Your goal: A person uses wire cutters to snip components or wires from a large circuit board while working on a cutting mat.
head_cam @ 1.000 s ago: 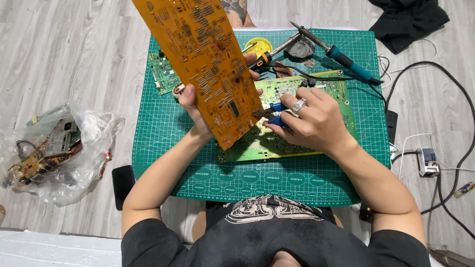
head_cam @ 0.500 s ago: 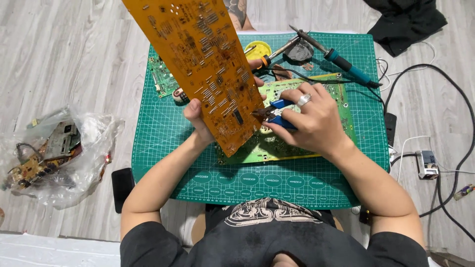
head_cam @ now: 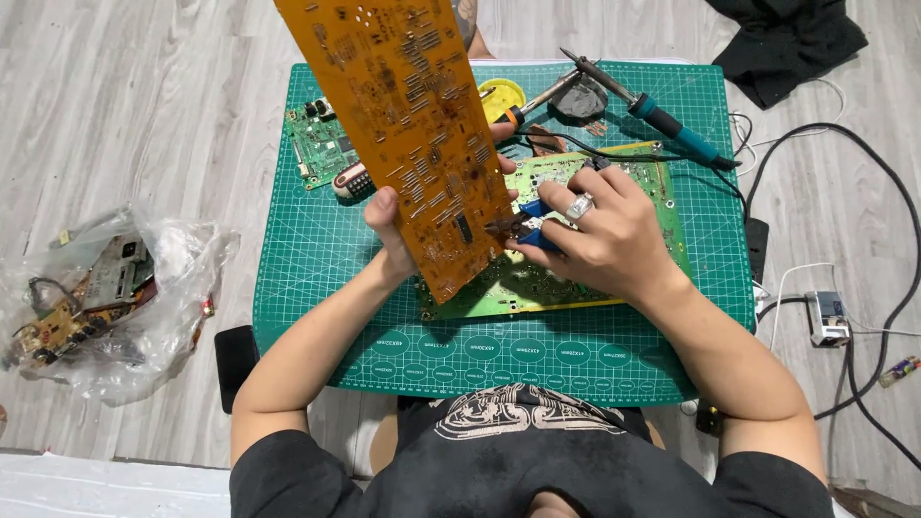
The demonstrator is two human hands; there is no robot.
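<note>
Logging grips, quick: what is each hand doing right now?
Left hand: closed on the orange circuit board, held up tilted.
Right hand: closed on blue-handled cutters, tips at the board's edge.

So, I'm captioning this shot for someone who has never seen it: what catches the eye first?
The long orange circuit board, held tilted up by the left hand, dominates the middle. At its lower edge the right hand holds blue-handled cutters, over a green cutting mat.
</note>
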